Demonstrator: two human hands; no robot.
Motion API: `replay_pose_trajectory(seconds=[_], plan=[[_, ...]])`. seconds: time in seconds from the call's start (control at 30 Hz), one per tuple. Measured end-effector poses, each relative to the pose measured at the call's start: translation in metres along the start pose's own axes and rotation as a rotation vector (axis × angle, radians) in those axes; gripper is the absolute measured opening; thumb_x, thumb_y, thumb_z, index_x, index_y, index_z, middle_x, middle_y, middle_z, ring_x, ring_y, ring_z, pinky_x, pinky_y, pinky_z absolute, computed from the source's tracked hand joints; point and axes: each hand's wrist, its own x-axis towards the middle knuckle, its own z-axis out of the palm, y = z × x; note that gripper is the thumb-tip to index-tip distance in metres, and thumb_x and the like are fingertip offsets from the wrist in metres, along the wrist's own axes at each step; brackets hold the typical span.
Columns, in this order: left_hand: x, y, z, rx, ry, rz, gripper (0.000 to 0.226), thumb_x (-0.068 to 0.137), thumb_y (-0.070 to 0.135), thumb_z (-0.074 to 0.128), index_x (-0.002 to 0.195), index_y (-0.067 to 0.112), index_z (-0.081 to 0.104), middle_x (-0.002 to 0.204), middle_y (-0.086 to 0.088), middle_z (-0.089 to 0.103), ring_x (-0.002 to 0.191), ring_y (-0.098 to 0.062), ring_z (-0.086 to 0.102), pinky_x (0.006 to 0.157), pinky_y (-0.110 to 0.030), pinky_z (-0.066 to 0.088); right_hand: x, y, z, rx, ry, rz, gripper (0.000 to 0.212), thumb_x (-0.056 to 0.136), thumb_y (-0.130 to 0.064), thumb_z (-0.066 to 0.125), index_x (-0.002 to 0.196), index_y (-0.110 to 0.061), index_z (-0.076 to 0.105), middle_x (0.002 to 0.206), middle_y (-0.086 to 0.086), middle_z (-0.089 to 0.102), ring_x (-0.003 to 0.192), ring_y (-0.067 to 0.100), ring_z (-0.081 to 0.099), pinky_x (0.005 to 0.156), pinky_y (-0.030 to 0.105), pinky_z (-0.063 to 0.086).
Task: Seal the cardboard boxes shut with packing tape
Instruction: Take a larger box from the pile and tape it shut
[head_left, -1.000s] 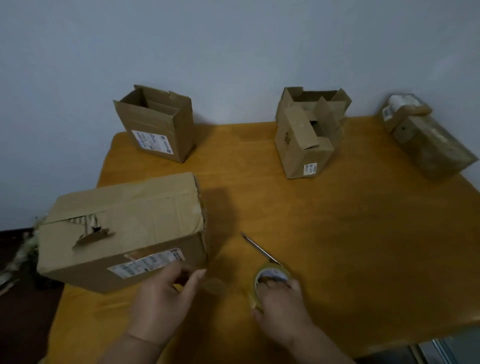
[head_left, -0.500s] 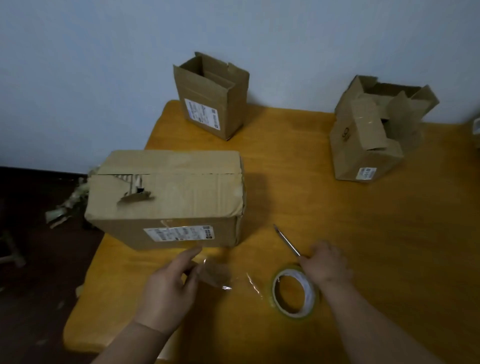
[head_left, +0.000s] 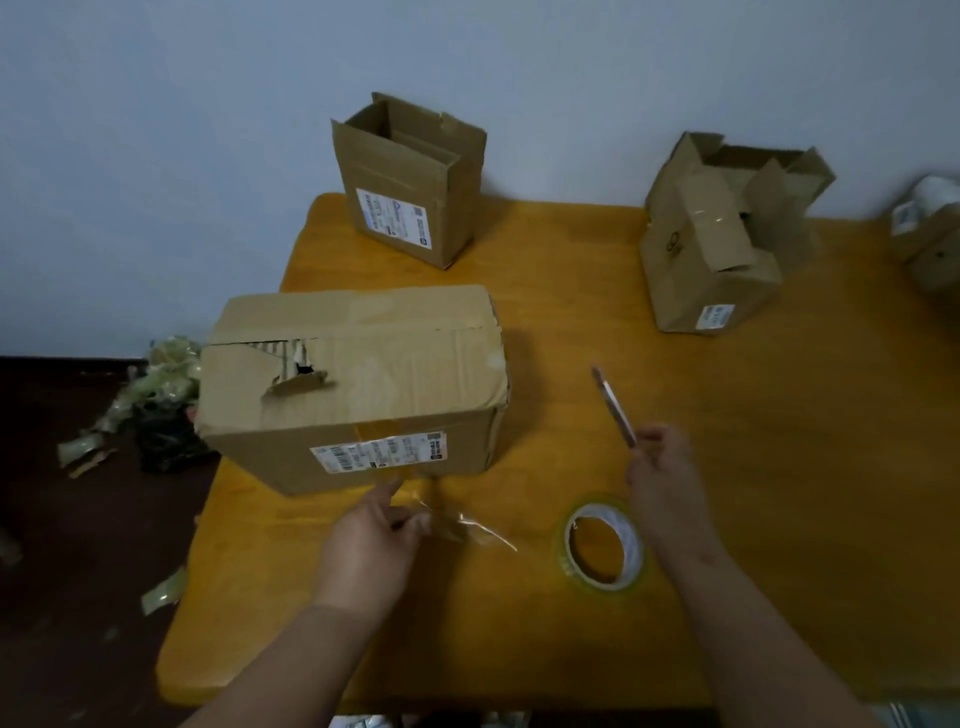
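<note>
A large closed cardboard box (head_left: 358, 384) with a torn top lies at the near left of the orange table (head_left: 779, 467). My left hand (head_left: 371, 545) pinches the free end of a clear tape strip (head_left: 467, 527), just in front of the box. The tape roll (head_left: 602, 545) lies flat on the table, the strip running towards it. My right hand (head_left: 662, 467) grips the handle of a thin metal cutter (head_left: 613, 405), its blade pointing away from me.
Two open cardboard boxes stand at the back: one upright (head_left: 410, 182) and one tipped with loose flaps (head_left: 727, 239). Another box (head_left: 930, 228) sits at the far right edge. Tape scraps and a dark bag (head_left: 156, 410) lie on the floor to the left.
My right hand left the tape roll, reached to the cutter and now holds it raised. My left hand kept the tape end. The view swung left.
</note>
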Motion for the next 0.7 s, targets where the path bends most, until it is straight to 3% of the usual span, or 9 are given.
replay_pose_trajectory(seconds=[0.1,0.17,0.27,0.37,0.5,0.6,0.7], plan=[[0.004,0.001,-0.003,0.011,-0.032,-0.031,0.032,0.091,0.023,0.067,0.123,0.021,0.061,0.105,0.005,0.073,0.081,-0.006,0.059,0.063,-0.015,0.041,-0.031,0.018,0.016,0.082,-0.159,0.149,0.017,0.104,-0.03,0.042,0.106,-0.024,0.058,0.077,0.0,0.051,0.069,0.016,0.047,0.064,0.032,0.038],[0.005,0.002,-0.005,-0.029,-0.022,-0.04,0.011,0.09,0.016,0.067,0.098,0.024,0.064,0.091,0.006,0.071,0.088,-0.016,0.064,0.069,-0.025,0.047,-0.047,0.03,0.027,0.139,-0.21,0.194,0.023,0.105,-0.028,0.041,0.104,-0.019,0.063,0.065,-0.001,0.051,0.06,0.012,0.049,0.06,0.028,0.041],[0.005,0.001,-0.008,-0.148,-0.018,-0.061,0.016,0.091,0.01,0.064,0.078,0.02,0.068,0.075,0.001,0.073,0.08,-0.025,0.069,0.076,-0.039,0.054,-0.067,0.039,0.037,0.142,-0.33,0.23,0.022,0.106,-0.024,0.039,0.109,-0.017,0.059,0.066,0.001,0.064,0.059,0.013,0.063,0.062,0.022,0.048],[0.003,0.001,-0.008,-0.18,-0.028,-0.044,0.02,0.094,0.013,0.061,0.075,0.02,0.067,0.066,-0.002,0.072,0.072,-0.031,0.068,0.073,-0.046,0.056,-0.081,0.041,0.04,-0.004,-0.43,0.218,0.02,0.106,-0.026,0.036,0.105,-0.022,0.055,0.08,0.002,0.073,0.074,0.014,0.072,0.073,0.027,0.048],[0.0,0.005,-0.008,-0.193,-0.048,-0.013,0.019,0.098,0.015,0.055,0.08,0.016,0.06,0.067,-0.005,0.071,0.069,-0.03,0.069,0.073,-0.046,0.056,-0.088,0.039,0.04,-0.137,-0.401,0.162,0.02,0.105,-0.025,0.039,0.096,-0.023,0.057,0.09,-0.002,0.068,0.072,0.009,0.064,0.062,0.016,0.043],[-0.004,0.006,-0.009,-0.201,-0.068,-0.033,0.016,0.099,0.014,0.053,0.084,0.014,0.058,0.07,-0.002,0.071,0.069,-0.024,0.07,0.074,-0.043,0.056,-0.088,0.04,0.038,-0.144,-0.385,0.109,0.019,0.103,-0.022,0.044,0.091,-0.024,0.059,0.084,-0.002,0.062,0.067,0.009,0.057,0.059,0.016,0.042],[-0.005,0.005,-0.011,-0.21,-0.076,-0.054,0.015,0.099,0.015,0.054,0.085,0.015,0.059,0.072,-0.006,0.072,0.072,-0.028,0.071,0.079,-0.05,0.057,-0.085,0.042,0.031,-0.15,-0.381,0.085,0.017,0.101,-0.021,0.05,0.087,-0.025,0.059,0.075,-0.005,0.058,0.069,0.01,0.054,0.064,0.023,0.042]])
